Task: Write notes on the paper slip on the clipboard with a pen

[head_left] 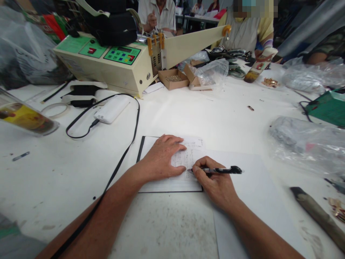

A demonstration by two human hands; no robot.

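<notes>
While the left hand lies flat and palm down on a notepad, fingers stretched out and holding nothing, the right hand is clamped round a black pen. The pen is slim, with a glossy barrel and a clip at its far end, and it lies almost level, its tip touching the page just beside the left fingertips. The two hands sit close together but apart. The notepad is thin white paper edged in a dark border, with faint handwriting on its upper part; it lies near the front of the counter, which is smooth, white and scuffed with small dark specks. Under the right wrist spreads a larger white sheet, and in front of the notepad lies a dull grey, stained mat.

A flat black strap runs across the counter, passes under the left forearm and loops back towards a rounded white power bank. Behind that stands a boxy cream machine with green control panels and a long sloping arm. Beside it sit small cardboard boxes, one holding tiny metal pieces. Crumpled clear plastic bags lie well to the right, near a long, dark blade-like tool. A clear cylindrical tumbler lies on its side at the far left. Across the counter sit other people.
</notes>
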